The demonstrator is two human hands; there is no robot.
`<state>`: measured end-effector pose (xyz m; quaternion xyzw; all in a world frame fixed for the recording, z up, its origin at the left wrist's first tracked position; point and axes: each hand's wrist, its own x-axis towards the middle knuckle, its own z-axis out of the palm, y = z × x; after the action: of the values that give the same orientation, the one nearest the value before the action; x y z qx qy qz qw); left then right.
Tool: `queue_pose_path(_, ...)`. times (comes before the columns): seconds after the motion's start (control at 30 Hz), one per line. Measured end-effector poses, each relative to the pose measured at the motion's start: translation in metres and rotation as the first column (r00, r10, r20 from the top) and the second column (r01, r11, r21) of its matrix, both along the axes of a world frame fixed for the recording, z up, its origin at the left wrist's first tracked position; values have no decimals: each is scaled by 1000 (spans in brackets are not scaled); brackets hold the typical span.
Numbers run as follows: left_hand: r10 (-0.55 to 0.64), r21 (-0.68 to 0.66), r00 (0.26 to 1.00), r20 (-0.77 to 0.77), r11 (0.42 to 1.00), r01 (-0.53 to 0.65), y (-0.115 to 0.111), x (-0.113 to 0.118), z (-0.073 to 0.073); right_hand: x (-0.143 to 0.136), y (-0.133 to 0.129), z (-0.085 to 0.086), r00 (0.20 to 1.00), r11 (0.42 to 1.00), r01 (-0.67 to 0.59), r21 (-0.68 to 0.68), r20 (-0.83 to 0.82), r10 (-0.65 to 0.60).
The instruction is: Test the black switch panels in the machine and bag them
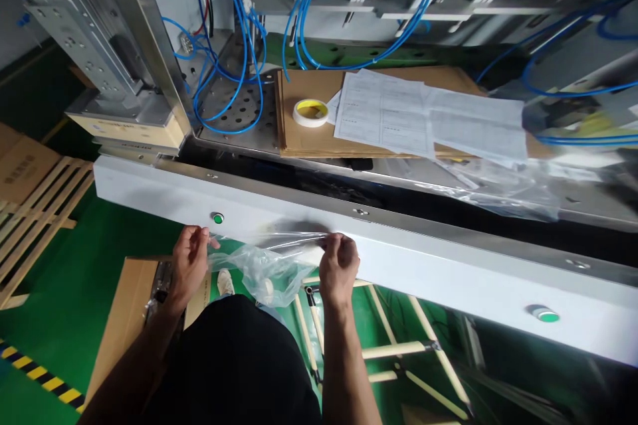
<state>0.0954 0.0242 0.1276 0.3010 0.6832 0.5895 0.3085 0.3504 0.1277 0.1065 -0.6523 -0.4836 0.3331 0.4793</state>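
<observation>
A clear plastic bag (272, 272) hangs stretched between my two hands, in front of a long white panel (423, 262). My left hand (190, 257) pinches its left end, just below a green button (217, 218). At the other end, my right hand (339, 262) is closed on the bag's upper edge. The top of the bag is pulled nearly straight, while its lower part droops in loose folds. Both hands are close to the panel's lower edge.
Cardboard sheets (299, 136) behind the panel carry white papers (383, 113) and a tape roll (310, 113). Blue tubes (299, 26) loop above. A pipe frame (393, 350) stands below right; an open cardboard box (117, 312) is below left.
</observation>
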Motion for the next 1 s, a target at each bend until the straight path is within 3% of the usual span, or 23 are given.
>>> queue_pose_path(0.13,-32,45,990,139,999,26,4,-3,-4,-3,3,11,986,999,26,41,-165,-19)
queue_pose_path(0.3,-29,69,969,245,998,12,14,-8,6,5,9,24,927,999,15,48,-374,4)
queue_pose_path(0.43,-81,111,946,314,993,48,23,-5,14,13,13,24,978,989,-148,-12,-147,145)
queue_pose_path(0.57,-104,135,947,303,989,65,28,-3,16,24,16,18,955,955,-278,-100,83,286)
queue_pose_path(0.63,-108,121,953,284,990,76,29,-5,18,28,15,17,937,953,-298,-62,171,304)
queue_pose_path(0.7,-106,75,957,270,993,88,31,-9,19,23,12,21,921,951,-304,61,273,277)
queue_pose_path(0.77,-128,13,949,288,991,130,33,-12,21,9,6,29,887,903,-374,212,367,281)
queue_pose_path(0.83,-180,-30,931,318,979,199,35,-13,24,-14,-2,41,808,789,-543,287,435,397)
queue_pose_path(0.93,-270,-52,910,314,952,300,36,-9,29,-51,-10,60,640,593,-764,256,416,646)
queue_pose_path(1.0,-319,-49,897,305,936,350,33,-5,37,-68,-13,68,582,544,-813,208,322,747)
